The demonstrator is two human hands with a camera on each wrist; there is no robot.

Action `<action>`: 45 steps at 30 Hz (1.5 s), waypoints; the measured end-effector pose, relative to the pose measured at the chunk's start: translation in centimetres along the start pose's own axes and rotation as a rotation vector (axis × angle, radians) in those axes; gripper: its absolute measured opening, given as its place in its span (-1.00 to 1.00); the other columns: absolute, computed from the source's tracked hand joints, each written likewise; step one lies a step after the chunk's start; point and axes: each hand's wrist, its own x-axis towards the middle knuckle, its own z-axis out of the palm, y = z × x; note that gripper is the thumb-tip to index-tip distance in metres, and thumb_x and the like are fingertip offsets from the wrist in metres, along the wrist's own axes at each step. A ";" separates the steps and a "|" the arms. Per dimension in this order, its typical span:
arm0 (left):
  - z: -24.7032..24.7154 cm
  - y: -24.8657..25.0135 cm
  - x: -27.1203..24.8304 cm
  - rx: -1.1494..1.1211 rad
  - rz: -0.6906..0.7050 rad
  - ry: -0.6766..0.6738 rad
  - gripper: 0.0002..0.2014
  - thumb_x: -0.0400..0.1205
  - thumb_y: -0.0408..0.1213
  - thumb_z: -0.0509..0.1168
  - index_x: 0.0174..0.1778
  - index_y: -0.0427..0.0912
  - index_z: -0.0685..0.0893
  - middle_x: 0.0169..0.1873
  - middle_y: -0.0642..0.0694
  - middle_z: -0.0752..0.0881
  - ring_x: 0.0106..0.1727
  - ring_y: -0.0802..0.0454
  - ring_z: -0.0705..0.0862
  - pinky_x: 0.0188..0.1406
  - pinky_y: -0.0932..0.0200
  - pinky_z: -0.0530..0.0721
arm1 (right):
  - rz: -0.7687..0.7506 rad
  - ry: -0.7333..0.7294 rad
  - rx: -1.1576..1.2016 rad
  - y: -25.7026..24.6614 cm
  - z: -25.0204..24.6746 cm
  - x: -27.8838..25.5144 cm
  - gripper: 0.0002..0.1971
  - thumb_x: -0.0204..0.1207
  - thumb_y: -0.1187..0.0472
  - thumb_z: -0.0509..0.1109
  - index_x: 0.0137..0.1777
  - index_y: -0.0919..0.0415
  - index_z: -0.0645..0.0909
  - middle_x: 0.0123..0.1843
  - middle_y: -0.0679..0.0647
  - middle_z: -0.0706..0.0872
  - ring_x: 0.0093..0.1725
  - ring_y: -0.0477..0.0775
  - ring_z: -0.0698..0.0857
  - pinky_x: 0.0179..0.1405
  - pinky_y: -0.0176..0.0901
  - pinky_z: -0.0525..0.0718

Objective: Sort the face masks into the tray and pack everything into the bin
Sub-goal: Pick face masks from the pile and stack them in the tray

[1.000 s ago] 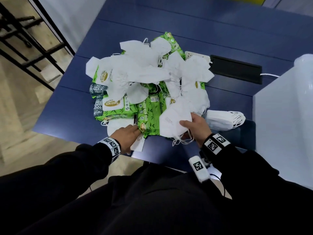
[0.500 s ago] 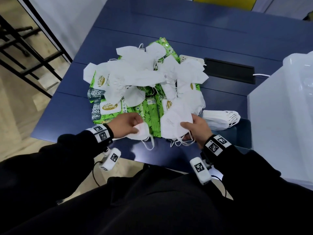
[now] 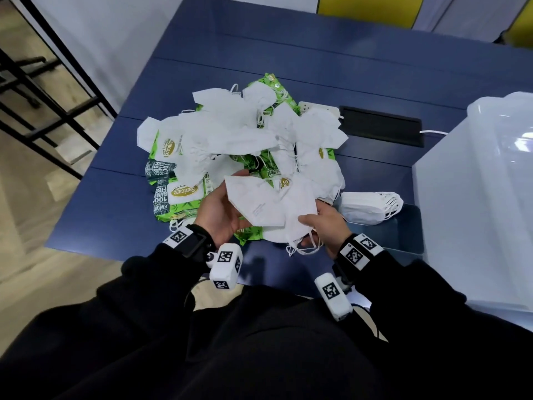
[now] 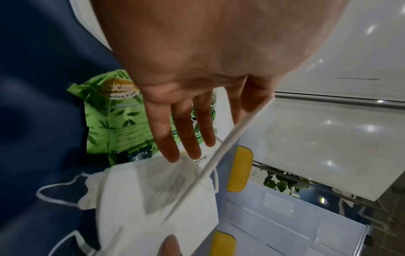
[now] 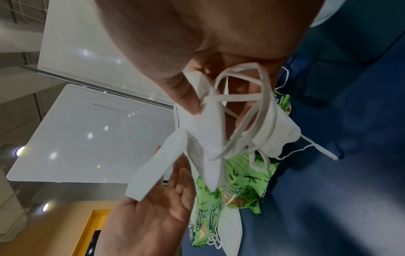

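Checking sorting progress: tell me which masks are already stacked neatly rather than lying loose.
The stack of masks right of the pile, beside the bin. Its masks lie flat and aligned with ear loops together; the pile's masks are scattered over the green packs.

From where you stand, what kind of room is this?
Probably an office or meeting room, not a home. The long blue table has a built-in cable hatch with a power strip beside it, and the ceiling in the left wrist view has white panels with small spotlights.
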 end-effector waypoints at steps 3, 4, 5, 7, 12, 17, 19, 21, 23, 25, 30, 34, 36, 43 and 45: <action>0.0 -0.4 0.1 -0.028 -0.036 0.002 -0.41 0.75 0.23 0.14 0.57 -0.06 0.60 0.48 -0.18 0.68 0.48 -0.21 0.65 0.36 -0.51 0.60 | 0.005 0.000 0.018 0.0 0.1 -0.2 -0.72 0.60 0.52 0.32 0.20 0.22 0.64 -0.06 0.18 0.79 -0.39 0.13 0.74 -0.65 -0.11 0.69; 0.1 -0.2 0.1 -0.022 -0.041 0.010 -0.34 0.70 0.33 0.14 0.58 -0.04 0.59 0.44 -0.15 0.71 0.45 -0.21 0.68 0.36 -0.44 0.63 | 0.007 -0.004 0.024 0.0 0.2 -0.2 -0.70 0.59 0.53 0.32 0.22 0.23 0.65 -0.05 0.16 0.80 -0.37 0.11 0.76 -0.63 -0.11 0.69; 0.1 0.0 0.1 -0.013 -0.040 0.040 -0.29 0.65 0.38 0.18 0.56 -0.04 0.60 0.41 -0.14 0.74 0.42 -0.20 0.71 0.35 -0.35 0.65 | 0.008 -0.006 0.031 0.1 0.2 -0.2 -0.69 0.59 0.53 0.31 0.22 0.22 0.65 -0.02 0.16 0.81 -0.32 0.10 0.78 -0.57 -0.10 0.71; -0.2 0.2 0.2 0.053 -0.003 0.146 -0.40 0.63 0.20 0.38 0.47 -0.13 0.66 0.31 -0.19 0.79 0.34 -0.21 0.75 0.21 -0.19 0.72 | 0.000 0.006 0.046 0.2 0.2 0.0 -0.65 0.56 0.55 0.32 0.21 0.17 0.67 0.06 0.16 0.83 -0.16 0.13 0.81 -0.34 -0.03 0.78; -0.7 0.7 0.4 0.268 0.131 0.235 -0.77 0.66 -0.57 0.36 0.17 -0.27 0.77 0.05 -0.25 0.86 -0.03 -0.19 0.83 -0.04 -0.07 0.82 | -0.001 0.044 0.082 0.1 0.7 0.1 -0.60 0.34 0.40 0.41 0.17 0.06 0.69 0.18 0.16 0.83 0.19 0.35 0.78 0.19 0.32 0.72; 0.2 1.7 -0.3 0.371 0.175 0.110 -0.74 0.65 -0.61 0.32 0.22 -0.34 0.75 -0.05 -0.20 0.87 -0.14 -0.06 0.85 -0.26 0.14 0.78 | -0.023 0.062 0.080 -0.5 0.9 0.2 -0.57 0.26 0.31 0.37 0.14 0.03 0.69 0.18 0.13 0.82 0.23 0.34 0.76 0.27 0.34 0.70; 0.9 1.9 -0.4 0.415 0.177 0.063 -0.72 0.64 -0.61 0.31 0.20 -0.31 0.76 -0.03 -0.18 0.87 -0.08 -0.07 0.83 -0.11 0.11 0.76 | -0.031 0.070 0.061 -1.0 1.1 0.2 -0.60 0.28 0.29 0.35 0.14 0.03 0.69 0.20 0.12 0.81 0.26 0.32 0.75 0.29 0.31 0.71; 1.8 2.1 -0.4 0.470 0.194 0.038 -0.71 0.62 -0.60 0.31 0.13 -0.19 0.77 -0.09 -0.06 0.87 -0.08 0.01 0.81 -0.03 0.14 0.73 | -0.033 0.063 0.063 -1.3 1.4 0.1 -0.61 0.35 0.30 0.32 0.18 0.07 0.69 0.21 0.15 0.80 0.27 0.34 0.74 0.27 0.29 0.70; 2.8 2.1 -0.6 0.551 0.217 0.011 -0.74 0.57 -0.45 0.40 0.12 -0.06 0.73 -0.01 0.01 0.86 0.03 0.12 0.80 0.03 0.28 0.68 | -0.039 0.053 0.072 -1.5 1.6 0.2 -0.62 0.45 0.35 0.29 0.23 0.11 0.71 0.21 0.14 0.82 0.28 0.30 0.75 0.30 0.26 0.69; 3.4 1.9 -0.2 0.660 0.230 -0.038 -0.59 0.43 -0.22 0.42 0.22 -0.03 0.68 0.27 -0.09 0.69 0.29 0.06 0.68 0.15 0.37 0.59 | -0.044 0.038 0.083 -1.7 1.9 0.2 -0.62 0.54 0.39 0.28 0.27 0.11 0.72 0.21 0.09 0.83 0.29 0.23 0.76 0.35 0.21 0.68; 4.5 1.3 1.0 0.896 0.194 -0.130 -0.41 0.34 -0.14 0.36 0.35 -0.10 0.64 0.39 -0.17 0.50 0.48 -0.04 0.49 0.56 0.06 0.41 | -0.028 -0.035 0.188 -2.1 2.6 0.3 -0.64 0.61 0.38 0.33 0.34 0.11 0.71 0.22 0.20 0.83 0.10 0.16 0.80 0.18 0.18 0.71; 4.5 1.4 1.3 0.887 0.204 -0.191 -0.77 0.27 -0.27 0.39 -0.17 -0.02 0.69 0.13 -0.08 0.60 0.24 0.03 0.59 0.26 0.05 0.48 | -0.021 -0.033 0.209 -2.1 2.4 0.6 -0.59 0.55 0.46 0.31 0.33 0.16 0.72 0.12 0.28 0.83 -0.05 0.18 0.77 -0.08 -0.03 0.68; 4.2 1.9 1.3 0.929 0.212 -0.245 -0.83 0.22 -0.28 0.42 -0.32 0.04 0.72 0.30 0.05 0.57 0.36 0.19 0.52 0.27 0.20 0.40 | -0.024 -0.012 0.234 -2.1 2.0 0.7 -0.59 0.56 0.50 0.28 0.35 0.21 0.70 0.09 0.17 0.86 -0.06 0.11 0.80 -0.19 -0.14 0.74; 3.4 3.8 1.4 0.655 0.135 -0.337 -0.86 0.23 -0.38 0.34 -0.40 -0.18 0.79 0.39 0.07 0.68 0.46 0.21 0.58 0.22 0.24 0.61 | -0.017 0.073 0.242 -1.7 1.2 2.2 -0.64 0.68 0.44 0.22 0.42 0.24 0.60 0.19 0.17 0.83 0.05 0.13 0.82 -0.12 -0.06 0.77; 3.5 3.7 2.6 0.638 0.113 -0.254 -0.70 0.16 -0.28 0.44 -0.24 -0.35 0.81 0.36 0.03 0.71 0.44 0.09 0.62 0.35 0.09 0.58 | -0.027 0.035 0.256 -1.6 1.5 2.3 -0.61 0.64 0.41 0.29 0.45 0.22 0.59 0.24 0.14 0.82 0.10 0.13 0.83 0.05 0.04 0.79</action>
